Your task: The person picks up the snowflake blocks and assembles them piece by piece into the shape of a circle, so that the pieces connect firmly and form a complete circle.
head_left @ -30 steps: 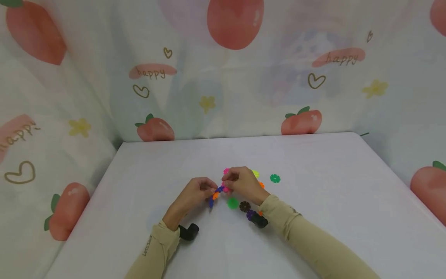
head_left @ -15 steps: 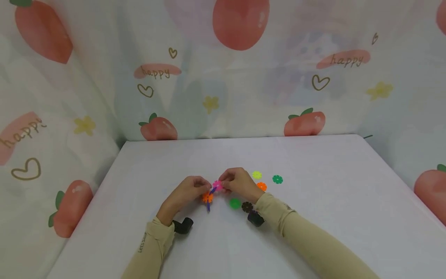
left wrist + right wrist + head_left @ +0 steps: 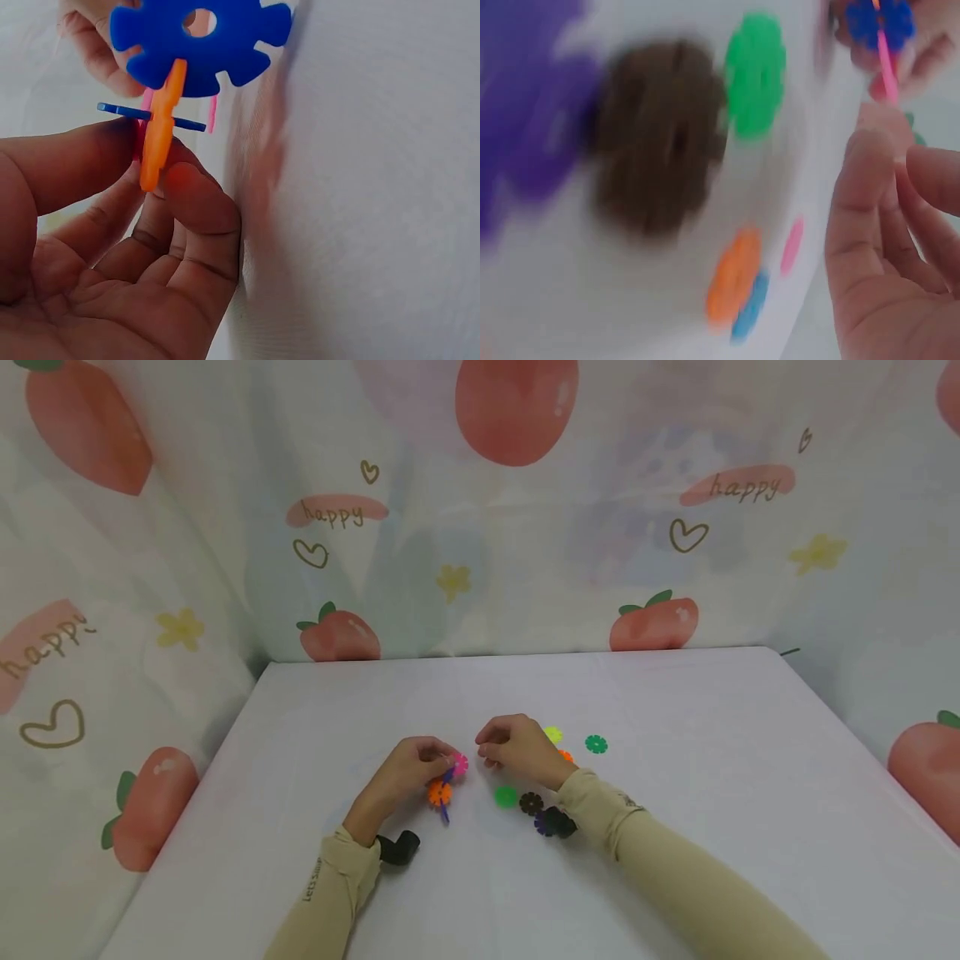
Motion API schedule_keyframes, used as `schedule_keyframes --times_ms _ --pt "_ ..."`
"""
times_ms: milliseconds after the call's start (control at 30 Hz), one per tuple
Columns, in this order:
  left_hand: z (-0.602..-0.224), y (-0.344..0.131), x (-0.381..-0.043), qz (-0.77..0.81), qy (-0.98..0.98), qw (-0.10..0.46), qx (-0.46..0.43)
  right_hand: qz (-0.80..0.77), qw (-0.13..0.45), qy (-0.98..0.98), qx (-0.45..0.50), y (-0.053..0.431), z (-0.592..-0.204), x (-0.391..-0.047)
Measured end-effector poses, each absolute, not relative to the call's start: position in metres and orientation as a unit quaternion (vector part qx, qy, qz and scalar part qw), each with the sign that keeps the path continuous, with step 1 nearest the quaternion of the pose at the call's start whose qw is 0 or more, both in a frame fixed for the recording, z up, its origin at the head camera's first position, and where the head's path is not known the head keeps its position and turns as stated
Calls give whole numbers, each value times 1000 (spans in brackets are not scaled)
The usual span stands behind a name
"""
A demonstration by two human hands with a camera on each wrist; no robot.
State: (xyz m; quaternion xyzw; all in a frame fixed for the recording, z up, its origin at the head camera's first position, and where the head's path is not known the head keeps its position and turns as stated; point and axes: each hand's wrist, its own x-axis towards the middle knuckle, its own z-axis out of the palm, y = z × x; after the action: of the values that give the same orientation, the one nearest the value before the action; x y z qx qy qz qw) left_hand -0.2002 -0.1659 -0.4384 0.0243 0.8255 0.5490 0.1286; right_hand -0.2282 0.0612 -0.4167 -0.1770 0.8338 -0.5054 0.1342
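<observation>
Notched plastic discs are slotted together into a short chain, and my left hand (image 3: 405, 774) pinches it between thumb and fingers. The chain carries a pink disc (image 3: 461, 765), an orange disc (image 3: 440, 792) and two blue ones; in the left wrist view the end blue disc (image 3: 240, 60) stands across the orange disc's edge, and the other blue disc (image 3: 112, 110) sits by my thumb. Just to the right, apart from the chain, my right hand (image 3: 525, 752) hovers with its fingers loosely bent. Nothing shows between them in the right wrist view.
Loose discs lie around my right hand: light green (image 3: 506, 797), brown (image 3: 531, 802), purple (image 3: 542, 824), yellow (image 3: 553, 734), darker green (image 3: 596, 744) and orange (image 3: 566, 756). A pink disc (image 3: 792, 246) and a blue one (image 3: 750, 307) lie there too. Patterned cloth (image 3: 525, 552) hangs behind the white table (image 3: 675, 710).
My right hand has let go of the chain's pink disc and drawn slightly away to the right. My left hand still holds the chain, which has tilted a little lower.
</observation>
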Motion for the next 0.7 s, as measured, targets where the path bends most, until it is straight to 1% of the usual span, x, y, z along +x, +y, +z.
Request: schedule_keyframes --times_ms 200,433,600,700 --pt "-436 -163 -198 539 831 136 12 -436 85 878 -177 96 -411 -233" --pt "-437 -164 -197 535 835 130 1 -404 69 897 -163 137 -408 -238" --pt "-438 -164 -197 533 836 128 5 -373 56 908 -180 160 -412 -239" --pt "-438 -164 -196 532 837 126 7 -343 62 916 -200 168 -418 -238"
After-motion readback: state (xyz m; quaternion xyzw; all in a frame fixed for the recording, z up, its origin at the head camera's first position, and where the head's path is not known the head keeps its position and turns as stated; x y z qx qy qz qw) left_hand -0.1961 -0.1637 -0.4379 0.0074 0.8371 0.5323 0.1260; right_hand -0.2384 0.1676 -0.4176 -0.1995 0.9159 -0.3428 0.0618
